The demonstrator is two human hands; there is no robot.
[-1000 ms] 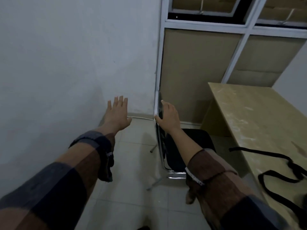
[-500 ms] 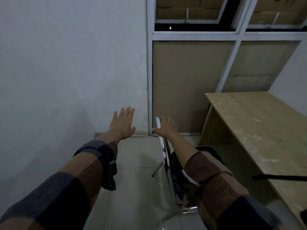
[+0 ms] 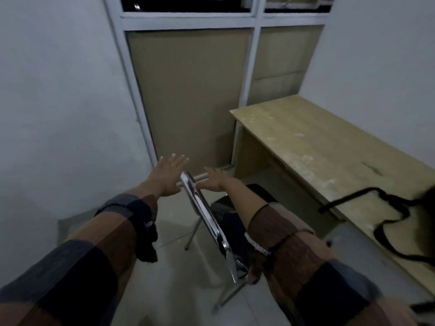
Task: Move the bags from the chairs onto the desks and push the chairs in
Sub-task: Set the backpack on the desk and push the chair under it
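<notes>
Chair (image 3: 207, 215): chromed metal back frame, black padded seat, on the tiled floor just left of the wooden desk (image 3: 313, 147), seat not yet under it. Left hand (image 3: 167, 177) flat at the frame's far end, fingers spread; right hand (image 3: 215, 181) rests on the frame's other side, fingers extended, loosely apart. Black bag strap (image 3: 386, 222) loops on the desk's near right end.

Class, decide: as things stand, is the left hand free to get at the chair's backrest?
Probably yes. The left hand hovers open right beside the top of the backrest, with nothing between them; the right hand is on its other side.
</notes>
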